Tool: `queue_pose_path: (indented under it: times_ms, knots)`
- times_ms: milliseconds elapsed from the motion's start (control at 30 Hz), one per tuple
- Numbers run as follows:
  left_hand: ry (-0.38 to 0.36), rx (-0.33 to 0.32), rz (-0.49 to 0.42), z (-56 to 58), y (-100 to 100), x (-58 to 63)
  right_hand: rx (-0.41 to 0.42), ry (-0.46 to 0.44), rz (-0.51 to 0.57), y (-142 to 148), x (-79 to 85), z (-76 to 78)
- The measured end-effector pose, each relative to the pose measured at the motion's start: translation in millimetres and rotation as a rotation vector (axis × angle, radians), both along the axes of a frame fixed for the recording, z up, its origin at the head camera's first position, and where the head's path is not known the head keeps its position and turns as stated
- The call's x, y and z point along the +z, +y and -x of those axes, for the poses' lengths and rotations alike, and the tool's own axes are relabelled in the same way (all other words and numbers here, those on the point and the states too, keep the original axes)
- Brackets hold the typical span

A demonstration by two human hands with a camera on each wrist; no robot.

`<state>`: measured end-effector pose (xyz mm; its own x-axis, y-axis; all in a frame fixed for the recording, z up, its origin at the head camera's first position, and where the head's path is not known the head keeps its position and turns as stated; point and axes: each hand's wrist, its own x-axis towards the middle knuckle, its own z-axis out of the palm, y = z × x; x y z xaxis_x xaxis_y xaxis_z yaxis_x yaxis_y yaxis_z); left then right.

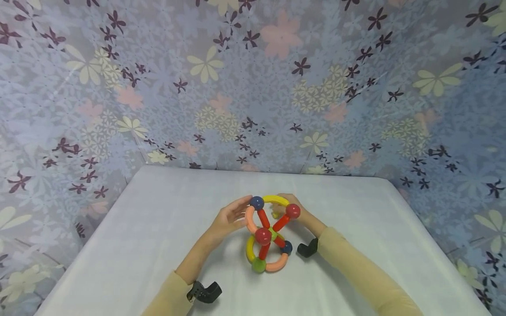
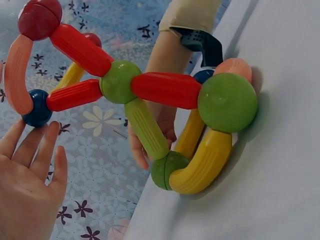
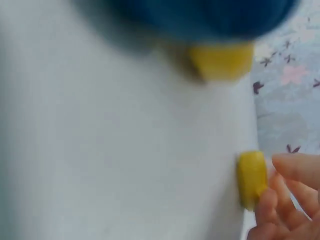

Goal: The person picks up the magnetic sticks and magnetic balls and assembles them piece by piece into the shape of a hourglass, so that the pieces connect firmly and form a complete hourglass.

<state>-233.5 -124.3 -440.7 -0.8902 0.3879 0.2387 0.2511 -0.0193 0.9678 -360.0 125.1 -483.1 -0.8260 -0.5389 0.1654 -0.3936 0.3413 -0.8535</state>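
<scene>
A ball-and-stick toy [image 1: 271, 235] of coloured balls and sticks stands on the white table; curved sticks form an upper and a lower ring. Red sticks and one light green stick [image 2: 145, 129] meet at a green ball [image 2: 119, 81] between the rings. My left hand [image 1: 230, 218] is at the upper ring, its extended fingers touching the underside of a blue ball [image 2: 36, 108]. Behind the toy, my right hand [image 1: 290, 202] has its fingertips at a short yellow stick [image 3: 252, 180], which it seems to pinch; the toy partly hides this hand in the head view.
The white table [image 1: 158, 228] carries the toy and both forearms pass over it. A flower-patterned cloth [image 1: 245, 87] hangs behind and around the table. Black camera mounts sit on the left wrist [image 1: 204, 292] and the right wrist [image 1: 308, 248], the latter close to the toy.
</scene>
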Motion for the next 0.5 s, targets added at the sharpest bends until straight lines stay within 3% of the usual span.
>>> queue_pose_path:
  times_ms: [133,233,300,367,500]
  knots:
    - [0.044,-0.045,0.003,7.4,-3,1.0,-0.144,-0.028,-0.044,6,-2.8,5.0]
    - [0.077,-0.071,-0.009,9.9,-8,3.2,-0.303,-0.113,-0.120,9,-4.5,9.1]
    - [0.085,-0.077,-0.001,9.5,-11,3.9,-0.366,-0.153,-0.179,9,-4.4,11.0]
    - [0.080,-0.080,0.007,8.6,-15,4.1,-0.387,-0.164,-0.228,10,-4.0,11.6]
    - [0.066,-0.077,0.027,8.7,-17,4.1,-0.393,-0.095,-0.317,18,-1.1,9.9]
